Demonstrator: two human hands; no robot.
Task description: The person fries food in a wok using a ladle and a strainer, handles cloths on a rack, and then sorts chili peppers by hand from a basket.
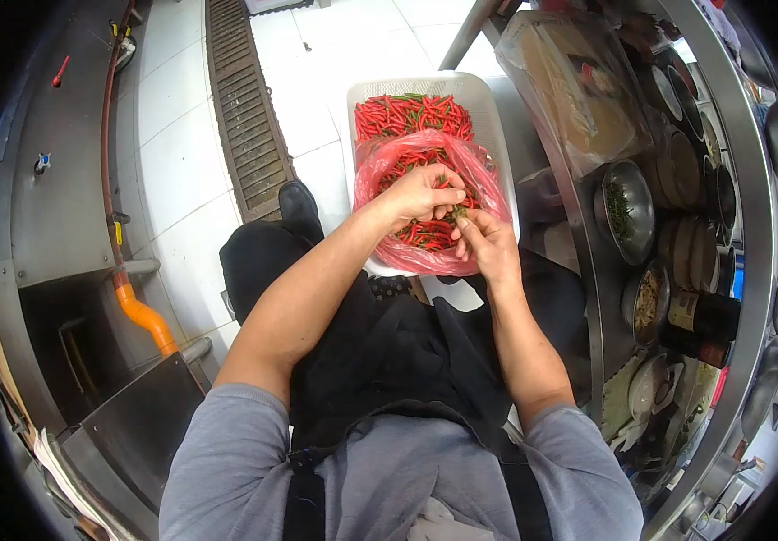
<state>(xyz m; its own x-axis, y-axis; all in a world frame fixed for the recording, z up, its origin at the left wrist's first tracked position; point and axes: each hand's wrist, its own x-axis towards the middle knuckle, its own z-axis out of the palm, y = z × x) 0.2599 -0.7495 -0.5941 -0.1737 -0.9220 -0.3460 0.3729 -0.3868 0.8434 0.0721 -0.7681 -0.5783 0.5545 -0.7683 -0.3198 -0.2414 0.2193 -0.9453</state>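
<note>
A red plastic bag [372, 176] full of red chili peppers lies open in the front part of a white plastic basket [500, 135]. Behind the bag, more loose chili peppers [411, 117], mostly red with a few green, fill the basket. Over the bag's mouth, my left hand [420, 196] is closed, thumb and fingers pinched at a green stem end. Close beside it, my right hand [486, 242] pinches the green stems of chili peppers [458, 213]. The fingertips of both hands nearly meet, and they partly hide the peppers between them.
At right, a metal shelf [594, 334] holds a bowl of chopped greens [623, 209], a bowl of pale pieces [649, 307] and stacked dishes. A floor drain grate [243, 99] runs along the white tiles. Steel cabinets [55, 162] and an orange pipe [145, 317] stand at left.
</note>
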